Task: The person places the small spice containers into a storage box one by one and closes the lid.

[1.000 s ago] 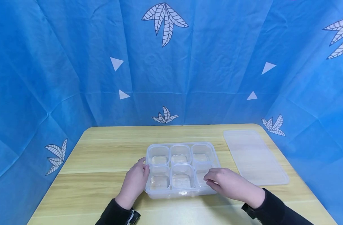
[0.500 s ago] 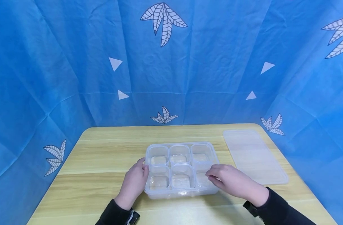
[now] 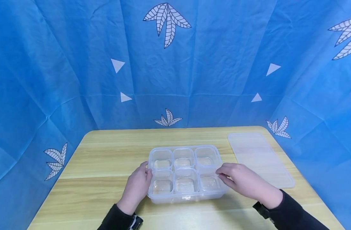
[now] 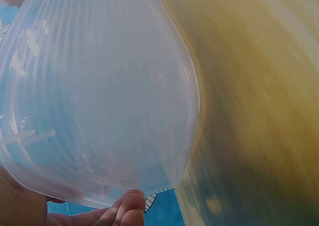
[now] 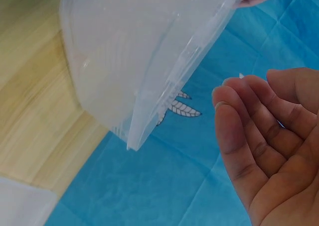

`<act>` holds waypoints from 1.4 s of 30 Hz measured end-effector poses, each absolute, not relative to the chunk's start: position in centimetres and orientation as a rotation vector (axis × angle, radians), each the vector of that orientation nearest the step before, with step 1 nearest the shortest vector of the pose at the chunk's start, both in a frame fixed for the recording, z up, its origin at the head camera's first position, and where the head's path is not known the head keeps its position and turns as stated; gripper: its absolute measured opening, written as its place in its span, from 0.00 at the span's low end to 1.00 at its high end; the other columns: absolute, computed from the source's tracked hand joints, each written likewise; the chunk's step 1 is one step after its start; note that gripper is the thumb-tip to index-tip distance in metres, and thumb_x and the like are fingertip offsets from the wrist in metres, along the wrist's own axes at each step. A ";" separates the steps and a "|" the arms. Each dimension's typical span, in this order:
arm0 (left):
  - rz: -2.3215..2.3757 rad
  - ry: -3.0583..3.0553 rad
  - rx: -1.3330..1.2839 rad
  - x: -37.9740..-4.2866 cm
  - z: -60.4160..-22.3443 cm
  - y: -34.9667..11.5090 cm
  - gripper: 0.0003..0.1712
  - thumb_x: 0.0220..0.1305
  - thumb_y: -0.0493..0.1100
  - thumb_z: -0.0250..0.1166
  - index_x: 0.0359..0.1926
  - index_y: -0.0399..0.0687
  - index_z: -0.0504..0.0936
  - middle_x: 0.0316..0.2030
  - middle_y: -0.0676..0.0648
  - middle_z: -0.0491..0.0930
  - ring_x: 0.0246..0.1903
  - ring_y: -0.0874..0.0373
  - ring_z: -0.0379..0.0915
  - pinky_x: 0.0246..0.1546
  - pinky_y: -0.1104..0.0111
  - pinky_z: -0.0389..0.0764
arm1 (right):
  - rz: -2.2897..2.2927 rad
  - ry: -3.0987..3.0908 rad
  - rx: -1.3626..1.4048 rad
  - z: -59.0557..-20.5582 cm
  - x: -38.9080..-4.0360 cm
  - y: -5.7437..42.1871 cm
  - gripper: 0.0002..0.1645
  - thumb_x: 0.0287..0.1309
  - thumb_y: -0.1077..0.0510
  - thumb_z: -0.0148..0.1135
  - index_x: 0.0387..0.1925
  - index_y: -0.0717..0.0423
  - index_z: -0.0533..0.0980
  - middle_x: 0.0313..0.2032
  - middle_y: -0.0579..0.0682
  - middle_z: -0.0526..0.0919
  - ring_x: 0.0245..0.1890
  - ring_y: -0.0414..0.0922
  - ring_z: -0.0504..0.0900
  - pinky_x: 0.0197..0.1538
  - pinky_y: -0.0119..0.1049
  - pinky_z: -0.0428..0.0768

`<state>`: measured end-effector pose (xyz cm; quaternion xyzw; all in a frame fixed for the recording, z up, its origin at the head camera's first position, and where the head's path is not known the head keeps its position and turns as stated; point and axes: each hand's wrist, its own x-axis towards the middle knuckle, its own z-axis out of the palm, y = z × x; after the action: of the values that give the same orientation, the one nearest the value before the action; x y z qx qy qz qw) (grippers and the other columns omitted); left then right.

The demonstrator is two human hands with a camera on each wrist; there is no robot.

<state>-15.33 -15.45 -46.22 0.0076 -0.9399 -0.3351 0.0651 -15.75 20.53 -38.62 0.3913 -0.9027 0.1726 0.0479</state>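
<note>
A clear plastic box (image 3: 190, 196) stands on the table with several small clear square cups in two rows inside it. My left hand (image 3: 137, 187) grips the box's left end, thumb by the rim and fingers along the outside wall; in the left wrist view its fingertips (image 4: 130, 202) lie against that end. My right hand (image 3: 241, 179) hovers over the box's right end, beside the front right cup (image 3: 209, 182). Its fingers are loosely bent with nothing between them, as the right wrist view shows.
A flat translucent lid (image 3: 260, 159) lies on the right side of the wooden table (image 3: 106, 159). Blue cloth (image 3: 175, 73) with leaf prints hangs behind the table and along both sides.
My right hand has drawn away to the right and slightly up from the front right cup, leaving more of that cup in sight. The left hand and box stay in place.
</note>
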 end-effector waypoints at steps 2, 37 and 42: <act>-1.011 -2.835 0.023 -15.3 -46.2 -15.4 0.26 0.73 0.41 0.56 0.64 0.27 0.70 0.42 0.38 0.82 0.36 0.51 0.81 0.35 0.59 0.84 | 0.510 -2.747 1.181 -38.5 -15.8 20.7 0.08 0.61 0.65 0.66 0.40 0.51 0.84 0.34 0.38 0.82 0.33 0.33 0.79 0.35 0.33 0.80; -0.998 -2.830 0.011 -15.5 -46.4 -15.6 0.25 0.73 0.41 0.56 0.64 0.27 0.70 0.39 0.39 0.82 0.32 0.53 0.79 0.33 0.60 0.83 | 0.502 -2.785 0.777 -39.1 -18.1 25.6 0.06 0.62 0.64 0.66 0.40 0.55 0.84 0.34 0.43 0.84 0.32 0.37 0.81 0.35 0.37 0.81; -1.016 -2.830 0.009 -15.5 -46.4 -15.5 0.25 0.73 0.40 0.56 0.64 0.27 0.70 0.37 0.40 0.81 0.30 0.55 0.78 0.29 0.63 0.82 | 0.503 -2.785 0.746 -39.7 -18.5 26.5 0.05 0.62 0.64 0.66 0.40 0.56 0.84 0.32 0.39 0.82 0.30 0.35 0.79 0.35 0.37 0.80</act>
<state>-15.47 -15.53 -46.37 0.0029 -0.9391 -0.3371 0.0674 -18.51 26.52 -39.72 0.2535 -0.9460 0.1710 0.1073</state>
